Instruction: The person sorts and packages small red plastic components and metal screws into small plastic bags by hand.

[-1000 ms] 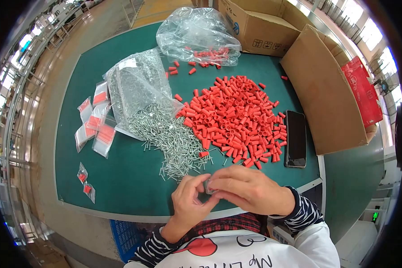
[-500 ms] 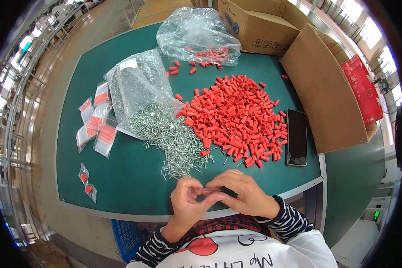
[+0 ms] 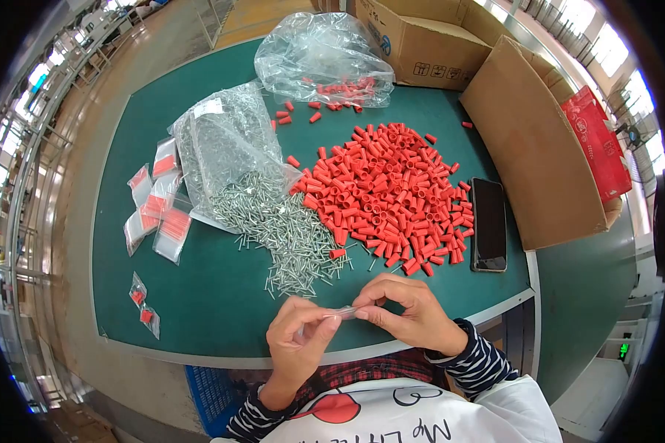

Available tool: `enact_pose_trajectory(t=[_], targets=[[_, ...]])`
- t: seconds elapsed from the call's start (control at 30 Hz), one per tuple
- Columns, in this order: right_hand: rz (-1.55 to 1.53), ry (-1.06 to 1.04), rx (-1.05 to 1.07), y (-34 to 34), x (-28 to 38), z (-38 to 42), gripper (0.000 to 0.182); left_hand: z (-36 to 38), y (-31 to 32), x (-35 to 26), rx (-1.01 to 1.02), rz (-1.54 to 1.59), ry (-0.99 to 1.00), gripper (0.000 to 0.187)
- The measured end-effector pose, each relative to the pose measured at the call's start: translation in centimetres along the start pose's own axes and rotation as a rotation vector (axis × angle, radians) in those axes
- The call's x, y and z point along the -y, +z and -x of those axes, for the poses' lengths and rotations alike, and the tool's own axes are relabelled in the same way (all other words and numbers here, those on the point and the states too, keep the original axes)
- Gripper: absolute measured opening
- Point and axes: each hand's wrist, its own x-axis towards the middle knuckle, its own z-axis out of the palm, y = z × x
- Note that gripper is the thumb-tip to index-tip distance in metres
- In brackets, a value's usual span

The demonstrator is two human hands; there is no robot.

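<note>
My left hand (image 3: 297, 338) and my right hand (image 3: 412, 316) pinch a small clear plastic bag (image 3: 345, 314) between them, over the table's front edge. Its contents, if any, are too small to make out. Just beyond my fingers lies a heap of silver screws (image 3: 295, 247), spilling from a large clear bag (image 3: 229, 140). Behind and to the right is a big pile of red cone-shaped wire connectors (image 3: 391, 192). Two small clear packets with red connectors (image 3: 144, 304) lie at the front left.
Several small flat bags with red-and-white contents (image 3: 174, 229) lie on the left. A dark phone (image 3: 489, 225) borders the pile. Cardboard boxes (image 3: 528, 140) stand at the right and back. Another clear bag (image 3: 325, 55) holds more red connectors. The green table (image 3: 199, 310) has a pale edge.
My hands have drawn apart a little, the left one shifting left. The small clear bag now stretches flat between my fingertips. The view has shifted slightly.
</note>
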Motion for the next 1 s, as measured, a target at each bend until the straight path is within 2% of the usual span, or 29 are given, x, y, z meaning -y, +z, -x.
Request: enact_pose_trajectory(t=[0.1, 0.4, 0.5, 0.57, 0.6, 0.7, 0.8, 0.87, 0.93, 1.0], targets=[[0.041, -0.023, -0.007, 0.1, 0.2, -0.1, 0.010, -0.1, 0.3, -0.8, -0.044, 0.032, -0.093, 0.013], [0.237, -0.206, -0.067, 0.4, 1.1, -0.7, 0.006, -0.3, 0.7, -1.0, -0.017, -0.034, -0.034, 0.014], [0.300, -0.232, -0.045, 0.3, 1.3, -0.7, 0.008, -0.7, 0.2, -1.8, 0.076, -0.067, -0.037, 0.019], [0.296, -0.223, -0.023, 0.6, 1.9, -0.7, 0.009, 0.0, -0.1, -0.3, 0.114, -0.009, 0.035, 0.019], [0.308, -0.209, -0.019, 0.9, 2.0, -0.7, 0.010, -0.3, -0.3, -0.8, 0.103, -0.007, 0.045, 0.014], [0.248, -0.217, 0.001, 1.5, 2.0, -0.9, 0.012, -0.1, -1.0, -1.6, 0.065, -0.082, 0.092, 0.015], [0.238, -0.275, -0.010, 2.5, 1.8, -1.0, 0.014, 0.1, -2.2, -3.0, 0.011, -0.208, 0.047, 0.012], [0.242, -0.260, -0.058, 2.6, 1.8, -0.9, 0.015, 0.1, -4.5, -3.1, -0.131, -0.432, 0.165, 0.009], [0.241, -0.242, -0.076, 2.5, 1.6, -0.7, 0.016, 0.2, -7.2, -3.8, -0.395, -0.551, 0.114, 0.010], [0.237, -0.222, -0.061, 2.1, 1.1, -0.4, 0.017, 0.1, -10.3, -4.3, -0.655, -0.639, -0.001, 0.022]])
